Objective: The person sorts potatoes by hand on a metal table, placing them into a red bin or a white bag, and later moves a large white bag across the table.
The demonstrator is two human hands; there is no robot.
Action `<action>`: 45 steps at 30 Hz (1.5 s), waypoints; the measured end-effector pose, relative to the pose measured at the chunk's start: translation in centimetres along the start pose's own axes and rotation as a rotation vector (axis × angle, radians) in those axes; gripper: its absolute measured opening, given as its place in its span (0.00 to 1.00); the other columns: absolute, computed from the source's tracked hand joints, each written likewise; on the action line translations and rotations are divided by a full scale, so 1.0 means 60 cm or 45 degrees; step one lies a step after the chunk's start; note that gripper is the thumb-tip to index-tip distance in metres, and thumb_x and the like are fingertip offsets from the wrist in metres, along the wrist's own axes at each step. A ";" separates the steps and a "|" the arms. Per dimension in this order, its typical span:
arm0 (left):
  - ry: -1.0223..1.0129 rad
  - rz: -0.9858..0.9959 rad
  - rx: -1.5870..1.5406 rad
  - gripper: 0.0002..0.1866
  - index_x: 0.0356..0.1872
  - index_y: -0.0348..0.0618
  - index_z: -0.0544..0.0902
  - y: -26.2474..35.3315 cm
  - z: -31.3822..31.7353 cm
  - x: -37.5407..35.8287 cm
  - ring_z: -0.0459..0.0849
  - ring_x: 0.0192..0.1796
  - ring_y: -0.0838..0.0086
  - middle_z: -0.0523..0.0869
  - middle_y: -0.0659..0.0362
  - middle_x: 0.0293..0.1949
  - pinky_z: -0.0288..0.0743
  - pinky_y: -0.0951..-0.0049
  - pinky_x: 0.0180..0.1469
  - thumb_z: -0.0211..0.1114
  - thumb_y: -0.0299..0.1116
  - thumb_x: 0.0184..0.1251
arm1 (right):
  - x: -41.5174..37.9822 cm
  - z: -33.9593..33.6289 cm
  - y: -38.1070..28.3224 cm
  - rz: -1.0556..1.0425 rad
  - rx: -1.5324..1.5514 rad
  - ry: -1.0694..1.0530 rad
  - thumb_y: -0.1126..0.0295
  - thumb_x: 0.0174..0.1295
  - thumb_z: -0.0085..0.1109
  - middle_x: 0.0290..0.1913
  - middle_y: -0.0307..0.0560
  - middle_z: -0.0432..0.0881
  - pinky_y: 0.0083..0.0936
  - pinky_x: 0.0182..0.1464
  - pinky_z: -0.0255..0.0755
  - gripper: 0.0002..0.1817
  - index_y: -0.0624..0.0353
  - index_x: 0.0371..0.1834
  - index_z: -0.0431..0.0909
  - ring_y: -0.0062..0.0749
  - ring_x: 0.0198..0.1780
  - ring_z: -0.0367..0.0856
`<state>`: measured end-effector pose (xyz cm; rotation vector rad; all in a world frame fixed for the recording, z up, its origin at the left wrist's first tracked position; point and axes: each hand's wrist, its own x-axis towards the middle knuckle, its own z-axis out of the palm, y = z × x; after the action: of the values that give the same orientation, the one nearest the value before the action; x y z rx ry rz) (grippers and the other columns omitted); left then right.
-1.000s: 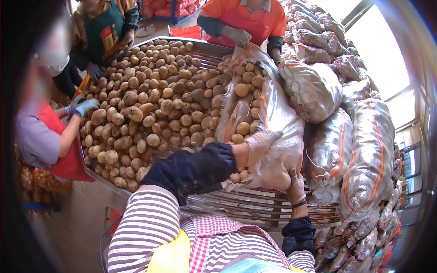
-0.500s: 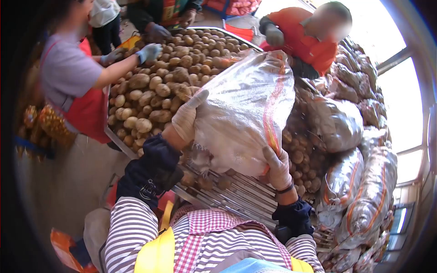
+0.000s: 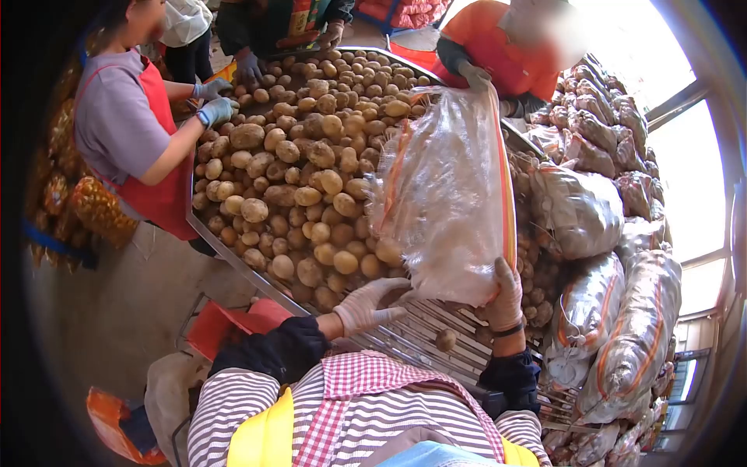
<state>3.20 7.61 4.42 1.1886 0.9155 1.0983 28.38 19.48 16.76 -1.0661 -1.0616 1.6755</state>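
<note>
A translucent white woven sack (image 3: 447, 194) with orange edge stripes stretches over the potatoes (image 3: 311, 187) in front of me. My right hand (image 3: 504, 300), in a pale glove, grips its lower right corner. Beside the lower left corner is my left hand (image 3: 372, 306), also gloved, its fingers stretched out and thumb apart, fingertips close to the sack's edge. At the sack's far end, a co-worker in orange and red has a gloved hand (image 3: 475, 75) at the top edge. Below the sack, a potato (image 3: 446, 340) lies on the metal bars (image 3: 405, 342).
A metal-rimmed sorting table (image 3: 233, 257) holds the potato heap. Co-workers stand at its left and far sides, one in a red apron (image 3: 167, 187) with hands among potatoes. Filled sacks (image 3: 634, 327) are piled at right. A red stool-like item (image 3: 233, 319) sits by my left arm.
The sack has swung right and straightened away from me, baring more potatoes. My left hand has come off it and dropped toward me. The co-worker's hand has moved to the sack's top.
</note>
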 end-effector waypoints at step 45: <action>0.429 -0.077 -0.933 0.45 0.73 0.42 0.76 -0.089 -0.175 -0.169 0.83 0.63 0.63 0.83 0.51 0.63 0.76 0.58 0.69 0.82 0.55 0.60 | 0.071 -0.024 -0.715 -1.678 -0.793 0.511 0.58 0.83 0.48 0.57 0.50 0.85 0.35 0.65 0.76 0.23 0.69 0.65 0.75 0.36 0.54 0.84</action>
<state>-8.46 0.12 -2.68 0.3783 0.6891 1.4406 37.78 35.25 55.81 -0.6769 -1.5238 0.0754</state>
